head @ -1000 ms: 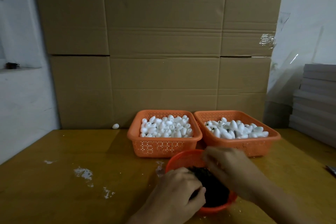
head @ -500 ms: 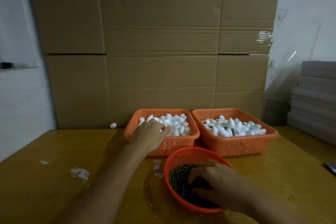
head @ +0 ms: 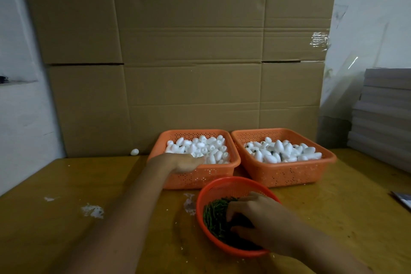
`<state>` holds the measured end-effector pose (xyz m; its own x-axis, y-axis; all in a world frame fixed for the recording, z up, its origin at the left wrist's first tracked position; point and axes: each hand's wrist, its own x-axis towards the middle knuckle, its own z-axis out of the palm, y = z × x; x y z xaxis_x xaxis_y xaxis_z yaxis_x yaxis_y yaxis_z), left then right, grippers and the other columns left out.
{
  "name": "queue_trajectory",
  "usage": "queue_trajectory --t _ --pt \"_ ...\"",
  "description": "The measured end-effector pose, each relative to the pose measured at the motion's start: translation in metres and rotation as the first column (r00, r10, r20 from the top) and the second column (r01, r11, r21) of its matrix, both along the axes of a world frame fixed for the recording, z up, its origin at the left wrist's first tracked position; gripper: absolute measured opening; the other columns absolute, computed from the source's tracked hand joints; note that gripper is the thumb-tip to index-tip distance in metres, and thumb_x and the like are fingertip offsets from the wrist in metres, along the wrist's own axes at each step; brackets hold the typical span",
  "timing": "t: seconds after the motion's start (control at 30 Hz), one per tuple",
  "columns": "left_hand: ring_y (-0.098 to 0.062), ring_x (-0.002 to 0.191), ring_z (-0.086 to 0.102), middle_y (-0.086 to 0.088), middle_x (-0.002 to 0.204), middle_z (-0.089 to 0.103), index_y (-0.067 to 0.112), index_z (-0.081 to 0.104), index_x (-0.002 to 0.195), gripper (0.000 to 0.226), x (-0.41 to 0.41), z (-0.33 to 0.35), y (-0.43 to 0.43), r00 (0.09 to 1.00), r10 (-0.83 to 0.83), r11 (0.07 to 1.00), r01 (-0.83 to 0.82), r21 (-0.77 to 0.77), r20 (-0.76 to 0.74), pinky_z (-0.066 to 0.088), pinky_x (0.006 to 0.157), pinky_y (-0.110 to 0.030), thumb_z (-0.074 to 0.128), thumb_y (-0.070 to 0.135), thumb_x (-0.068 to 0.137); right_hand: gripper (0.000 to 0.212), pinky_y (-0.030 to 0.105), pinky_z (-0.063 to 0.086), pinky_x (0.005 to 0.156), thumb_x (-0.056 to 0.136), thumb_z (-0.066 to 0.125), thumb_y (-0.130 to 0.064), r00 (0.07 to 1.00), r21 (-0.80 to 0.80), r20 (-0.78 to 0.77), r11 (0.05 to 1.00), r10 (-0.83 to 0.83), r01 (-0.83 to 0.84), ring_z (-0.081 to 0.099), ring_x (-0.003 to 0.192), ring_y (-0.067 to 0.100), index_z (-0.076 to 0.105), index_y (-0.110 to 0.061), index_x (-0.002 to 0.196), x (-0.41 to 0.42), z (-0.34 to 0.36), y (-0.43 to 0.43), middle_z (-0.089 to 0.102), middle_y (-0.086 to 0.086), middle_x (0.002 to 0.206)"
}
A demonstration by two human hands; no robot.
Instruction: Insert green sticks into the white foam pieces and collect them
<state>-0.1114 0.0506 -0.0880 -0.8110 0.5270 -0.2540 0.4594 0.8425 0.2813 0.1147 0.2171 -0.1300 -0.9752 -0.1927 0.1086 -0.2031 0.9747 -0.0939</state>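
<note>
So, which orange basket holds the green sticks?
The round basket nearest the camera: green sticks lie in it. The left rectangular basket and the right rectangular basket behind it hold white foam pieces.

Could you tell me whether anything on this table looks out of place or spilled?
Yes. One white foam piece lies alone on the table against the cardboard, left of the left orange basket, outside both baskets. Patches of white crumbs are scattered nearer the person, probably foam debris.
</note>
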Motion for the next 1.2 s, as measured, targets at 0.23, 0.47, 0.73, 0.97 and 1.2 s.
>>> queue_trajectory --t 0.23,0.47,0.73,0.97,1.2 --pt "-0.024 0.159 -0.021 0.000 0.175 -0.013 0.028 0.015 0.167 0.081 -0.001 0.000 0.000 1.000 0.009 0.999 -0.010 0.043 0.022 -0.006 0.129 -0.054 0.026 0.074 0.102 0.026 0.035 0.048 0.102 0.099 0.061 -0.043 1.000 -0.018 -0.001 1.000 -0.006 0.006 0.049 0.122 0.007 0.056 -0.042 0.124 -0.001 0.000 0.000 0.060 -0.018 0.129" --pt "-0.049 0.151 0.029 -0.032 0.156 0.042 -0.011 0.053 0.135 0.068 -0.001 0.006 0.000 0.999 0.027 0.978 -0.032 0.206 0.026 0.029 0.121 -0.060 0.052 0.050 0.104 0.026 0.034 0.049 0.099 0.099 0.062 -0.043 1.000 -0.015 -0.011 1.000 -0.005 0.005 0.050 0.118 0.006 0.056 -0.042 0.124 0.001 0.001 -0.001 0.061 -0.019 0.127" --pt "-0.022 0.096 0.073 -0.017 0.106 0.078 0.008 0.081 0.093 0.021 -0.006 0.007 -0.011 0.980 0.118 0.602 -0.198 0.774 0.159 0.061 0.090 -0.036 0.086 -0.006 0.078 0.025 0.032 0.048 0.098 0.100 0.062 -0.043 1.000 -0.017 -0.019 1.000 0.001 -0.001 0.049 0.118 0.006 0.057 -0.042 0.125 0.003 0.002 -0.003 0.061 -0.018 0.128" --pt "-0.008 0.099 0.076 0.005 0.098 0.081 0.024 0.079 0.097 0.037 0.026 0.008 -0.012 0.988 0.125 0.093 -0.102 0.990 0.090 0.058 0.088 -0.023 0.085 -0.006 0.077 0.024 0.033 0.049 0.098 0.099 0.062 -0.043 0.999 -0.020 -0.044 1.000 -0.001 0.000 0.052 0.117 0.005 0.058 -0.042 0.123 0.003 0.002 -0.002 0.062 -0.019 0.125" --pt "-0.025 0.095 0.076 -0.014 0.104 0.079 0.006 0.081 0.104 0.026 0.075 -0.027 -0.017 0.931 -0.141 -0.248 -0.364 0.898 0.338 0.061 0.080 -0.028 0.082 0.022 0.083 0.013 0.021 0.051 0.089 0.094 0.071 -0.040 0.982 -0.085 -0.185 0.996 -0.036 0.020 0.059 0.104 -0.003 0.071 -0.040 0.107 0.001 0.003 0.000 0.062 -0.028 0.113"
